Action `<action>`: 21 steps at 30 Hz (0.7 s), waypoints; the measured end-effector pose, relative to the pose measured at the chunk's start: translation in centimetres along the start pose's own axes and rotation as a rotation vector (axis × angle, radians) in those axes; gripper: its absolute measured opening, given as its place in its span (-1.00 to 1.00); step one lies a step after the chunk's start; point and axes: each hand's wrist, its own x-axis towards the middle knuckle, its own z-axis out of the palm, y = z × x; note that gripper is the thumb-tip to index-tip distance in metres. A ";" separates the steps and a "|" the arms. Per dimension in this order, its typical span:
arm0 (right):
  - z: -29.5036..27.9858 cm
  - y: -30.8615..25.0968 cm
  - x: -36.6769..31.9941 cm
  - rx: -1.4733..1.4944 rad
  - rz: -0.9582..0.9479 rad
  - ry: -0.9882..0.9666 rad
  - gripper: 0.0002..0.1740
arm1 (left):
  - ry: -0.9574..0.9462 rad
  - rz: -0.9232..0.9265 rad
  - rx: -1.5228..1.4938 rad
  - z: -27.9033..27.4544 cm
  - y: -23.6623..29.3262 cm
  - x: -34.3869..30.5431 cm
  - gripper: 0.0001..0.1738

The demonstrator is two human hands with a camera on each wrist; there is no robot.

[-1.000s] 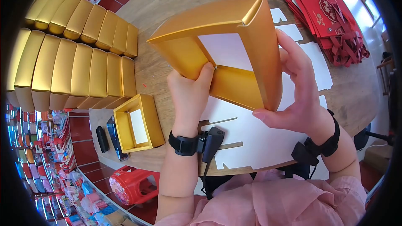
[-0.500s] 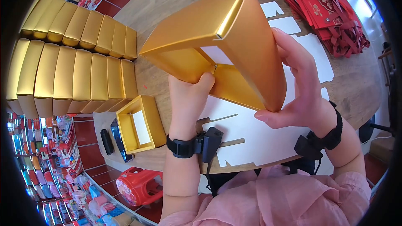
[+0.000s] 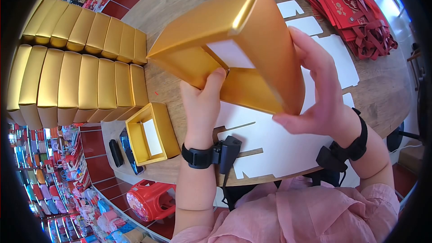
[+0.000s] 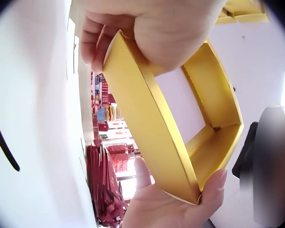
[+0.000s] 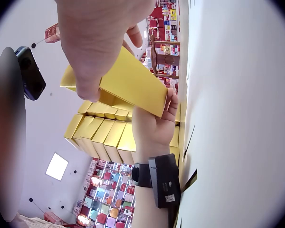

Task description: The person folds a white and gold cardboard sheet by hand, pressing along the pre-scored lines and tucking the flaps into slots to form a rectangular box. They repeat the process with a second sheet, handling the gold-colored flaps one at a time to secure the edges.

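Note:
Both hands hold up a gold cardboard box (image 3: 198, 27) over the table, its open side turned toward the body and a pale rectangle showing in its far panel. My left hand (image 3: 199, 103) grips the lower left edge, thumb inside by a corner and the other fingers behind the wall. At the opposite end, my right hand (image 3: 321, 94) pinches the end wall, with the thumb at the bottom corner and fingers on the upper side. In the left wrist view the box (image 4: 156, 123) is seen as a frame with folded corners; the right wrist view shows its plain gold wall (image 5: 133, 80).
Two rows of gold boxes (image 3: 90, 81) stand at the left. A smaller-looking open gold box (image 3: 168, 132) sits near the left edge by a phone (image 3: 132, 153) and a black case (image 3: 115, 153). White die-cut sheets (image 3: 279, 153) lie below the hands; red bags (image 3: 351, 13) lie back right.
The held box has shifted slightly left and tilted, so its outer top and end face show more. My left thumb has moved a little at the inner corner; both hands keep their hold.

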 end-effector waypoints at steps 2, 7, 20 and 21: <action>-0.1 0.5 0.0 0.019 0.060 0.062 0.10 | -0.023 -0.026 -0.013 0.0 0.7 -0.3 -0.71; -0.2 0.6 0.2 0.045 0.153 0.114 -0.01 | -0.074 -0.058 -0.032 -0.3 0.8 -0.4 -0.74; -0.1 1.1 0.3 0.171 0.265 0.230 -0.18 | -0.208 -0.030 0.203 -0.7 0.3 -0.1 -0.70; -0.2 1.0 0.4 0.173 0.260 0.228 -0.18 | -0.213 -0.023 0.241 -0.9 0.4 -0.1 -0.70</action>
